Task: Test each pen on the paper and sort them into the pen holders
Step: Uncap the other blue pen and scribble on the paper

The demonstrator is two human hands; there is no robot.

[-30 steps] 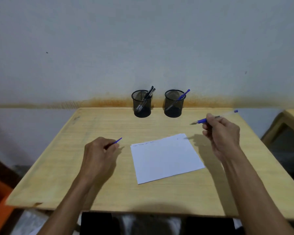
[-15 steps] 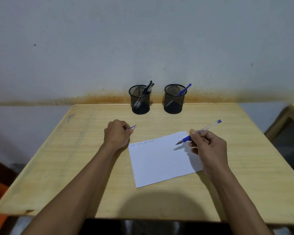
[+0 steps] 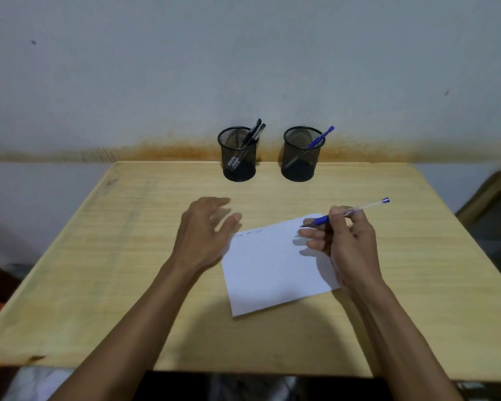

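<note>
The right hand (image 3: pixel 349 244) holds a clear-barrelled ballpoint pen with a blue grip and blue end cap (image 3: pixel 347 213) in a writing grip, its tip poised over the far right corner of the white sheet of paper (image 3: pixel 272 270); whether the tip touches the sheet cannot be told. The left hand (image 3: pixel 204 233) is spread wide and empty, blurred, at the sheet's far left corner, beside a short line of faint scribbles. The sheet lies slightly askew near the middle of the pale wooden table (image 3: pixel 99 270).

Against the wall stand two black wire-mesh pen holders. The left holder (image 3: pixel 237 154) contains black pens (image 3: pixel 253 134); the right holder (image 3: pixel 301 154) contains one blue pen (image 3: pixel 320 137).

Assessment: the step in hand is the test stroke. Recommended practice: press the left palm flat on the paper so it does not slide, lower the tip onto bare paper clear of the existing marks, and draw a short firm line. Should the ink show blue, the right holder appears the proper destination.
</note>
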